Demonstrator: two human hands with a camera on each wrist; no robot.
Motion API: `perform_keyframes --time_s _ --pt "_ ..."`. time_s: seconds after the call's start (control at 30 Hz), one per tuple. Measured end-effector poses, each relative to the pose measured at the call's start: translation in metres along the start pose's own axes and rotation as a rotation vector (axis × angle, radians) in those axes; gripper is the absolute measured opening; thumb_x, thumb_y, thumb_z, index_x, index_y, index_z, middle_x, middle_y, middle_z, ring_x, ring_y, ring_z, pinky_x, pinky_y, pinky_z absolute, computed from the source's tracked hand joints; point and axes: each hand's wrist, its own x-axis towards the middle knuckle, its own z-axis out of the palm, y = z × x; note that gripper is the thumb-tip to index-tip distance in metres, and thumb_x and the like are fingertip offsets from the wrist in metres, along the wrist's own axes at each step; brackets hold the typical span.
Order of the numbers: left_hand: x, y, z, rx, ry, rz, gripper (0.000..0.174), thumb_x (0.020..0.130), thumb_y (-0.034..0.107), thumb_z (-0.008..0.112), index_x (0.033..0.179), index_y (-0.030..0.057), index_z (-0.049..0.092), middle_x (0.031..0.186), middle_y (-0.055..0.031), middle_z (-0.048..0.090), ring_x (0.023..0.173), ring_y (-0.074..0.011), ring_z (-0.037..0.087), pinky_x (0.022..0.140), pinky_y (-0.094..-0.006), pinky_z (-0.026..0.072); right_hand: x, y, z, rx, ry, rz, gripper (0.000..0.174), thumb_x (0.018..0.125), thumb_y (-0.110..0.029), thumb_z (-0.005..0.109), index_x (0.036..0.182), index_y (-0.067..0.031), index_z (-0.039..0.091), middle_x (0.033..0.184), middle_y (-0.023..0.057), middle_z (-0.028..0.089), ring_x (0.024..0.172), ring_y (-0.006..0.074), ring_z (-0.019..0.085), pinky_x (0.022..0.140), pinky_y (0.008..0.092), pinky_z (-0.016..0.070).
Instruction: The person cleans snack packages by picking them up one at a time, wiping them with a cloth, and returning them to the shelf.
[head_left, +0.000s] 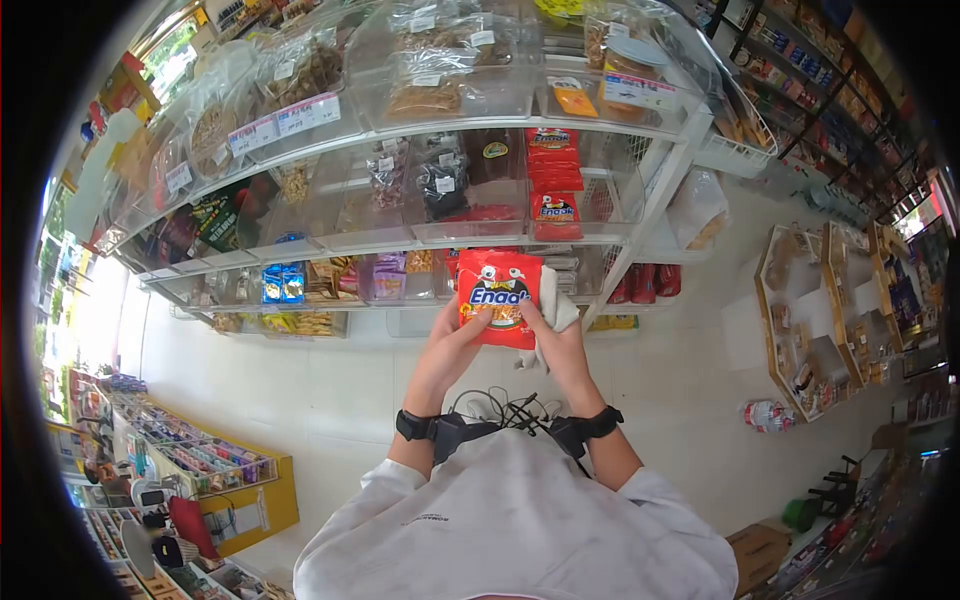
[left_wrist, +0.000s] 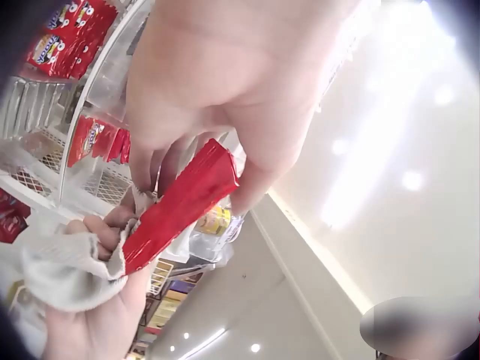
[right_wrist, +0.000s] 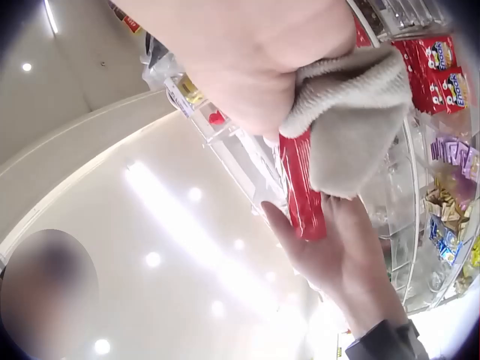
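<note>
A red Enaak snack packet (head_left: 497, 272) is held up in front of the shelves, its printed front toward the head camera. My left hand (head_left: 447, 350) grips its left side, thumb lying across the lower front. On the other side my right hand (head_left: 562, 350) pinches the packet's right edge, thumb on the front. That same hand also holds a whitish-grey cloth (right_wrist: 356, 131), bunched behind and beside the packet. In the left wrist view the packet is seen edge-on, as a narrow red strip between both hands. The fingers behind it are mostly hidden in the head view.
More red Enaak packets (head_left: 555, 212) stand in a clear bin on the middle shelf (head_left: 400, 246). Blue packets (head_left: 283, 283) and purple packets (head_left: 389, 277) fill lower bins. A wooden display rack (head_left: 775, 320) stands to the right, a yellow-sided counter (head_left: 270, 505) at lower left. Cables hang between the wrists.
</note>
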Motion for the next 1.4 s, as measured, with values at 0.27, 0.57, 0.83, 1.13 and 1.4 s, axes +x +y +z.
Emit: perform_keyframes --time_s 0.27,0.57,0.83,1.13,1.4 --pt "-0.008 0.026 -0.042 -0.208 0.001 0.037 0.044 0.097 0.002 0.06 0.139 0.0006 0.045 0.133 -0.0135 0.059 0.123 -0.0244 0.058 0.105 -0.0426 0.0474 -0.019 -0.014 0.045 -0.182 -0.099 -0.035 0.043 0.093 -0.013 0.071 0.131 0.0008 0.056 0.121 0.006 0.064 0.108 0.0121 0.059 0.093 0.0304 0.0486" --pt "-0.022 0.056 -0.079 -0.179 -0.009 0.113 0.045 0.096 0.005 0.064 0.138 0.0031 0.047 0.131 -0.0104 0.06 0.12 -0.0226 0.06 0.103 -0.041 0.0494 -0.009 -0.03 0.089 -0.324 -0.058 -0.125 0.045 0.097 -0.017 0.066 0.135 0.0018 0.052 0.123 0.0066 0.062 0.108 0.0132 0.059 0.094 0.0295 0.0476" --pt "0.004 -0.014 -0.098 0.366 -0.07 0.239 0.056 0.094 0.003 0.061 0.146 0.0038 0.04 0.139 -0.0094 0.052 0.125 -0.0168 0.051 0.106 -0.0339 0.0417 -0.008 -0.035 0.153 -1.071 -0.085 -0.816 0.049 0.101 -0.019 0.052 0.145 0.0005 0.045 0.151 0.0189 0.043 0.14 0.0336 0.041 0.115 0.0447 0.0321" --pt "-0.012 0.026 -0.056 0.448 -0.18 0.207 0.069 0.094 -0.001 0.06 0.155 0.0023 0.028 0.146 -0.0103 0.046 0.133 -0.0171 0.044 0.108 -0.0328 0.0391 0.041 -0.021 0.112 -0.422 -0.007 -0.119 0.046 0.105 -0.025 0.046 0.142 0.0022 0.048 0.153 0.0178 0.044 0.144 0.0331 0.037 0.117 0.0426 0.0285" --pt "-0.009 0.037 -0.051 0.57 -0.234 0.176 0.068 0.095 0.004 0.062 0.154 0.005 0.029 0.147 -0.0097 0.045 0.128 -0.0173 0.05 0.107 -0.0338 0.0437 0.015 -0.032 0.11 -0.767 -0.033 -0.729 0.046 0.105 -0.022 0.046 0.144 0.0017 0.046 0.154 0.0177 0.042 0.145 0.0321 0.035 0.118 0.0398 0.027"
